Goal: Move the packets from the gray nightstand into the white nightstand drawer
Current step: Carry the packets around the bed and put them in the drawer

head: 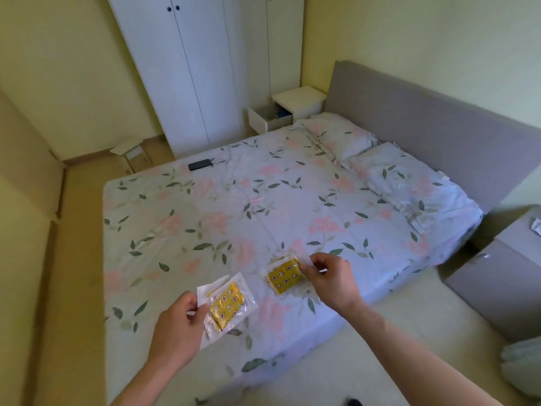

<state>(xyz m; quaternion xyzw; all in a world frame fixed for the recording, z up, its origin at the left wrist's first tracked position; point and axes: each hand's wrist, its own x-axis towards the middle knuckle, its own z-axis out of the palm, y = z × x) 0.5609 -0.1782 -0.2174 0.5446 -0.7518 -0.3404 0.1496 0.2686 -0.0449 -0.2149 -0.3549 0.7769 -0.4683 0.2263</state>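
Observation:
My left hand (178,326) pinches the edge of a clear packet with yellow patterned contents (227,306), held above the near part of the bed. My right hand (330,278) pinches a second yellow packet (284,275) a little further right. The white nightstand (298,101) stands across the bed beside the headboard, with its drawer (269,118) pulled out and something blue inside. The gray nightstand (503,276) is at the right of the bed, close to me, with a crumpled white piece (536,225) on top.
A bed with a floral sheet (263,215) and two pillows lies between me and the white nightstand. A black device (200,164) rests on its far edge. White wardrobes (187,68) stand behind. Cardboard boxes (133,153) sit on the floor at left.

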